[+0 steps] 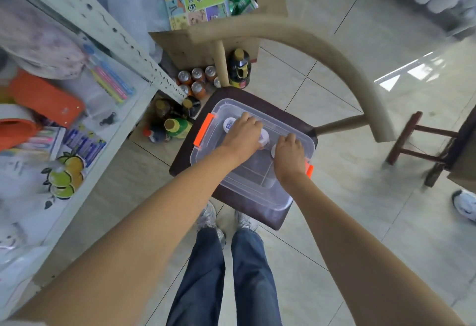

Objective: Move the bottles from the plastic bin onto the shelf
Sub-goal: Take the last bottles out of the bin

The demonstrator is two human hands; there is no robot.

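A clear plastic bin (257,191) with orange latches sits on a dark chair seat (270,216) in front of me. Inside stand small white bottles; one white-capped bottle (228,124) is free at the bin's far left. My left hand (243,136) reaches into the bin with fingers curled over a white bottle (265,138). My right hand (289,154) is beside it, fingers curled down over another white bottle (273,151), mostly hidden. The white metal shelf (110,124) stands at my left, holding packaged goods.
Drink bottles (177,127) and orange cans (197,80) crowd the floor between shelf and chair. A cardboard box (213,3) of goods stands behind the chair's curved backrest (334,49). A wooden stool (425,145) and another person's shoe (466,205) are at right.
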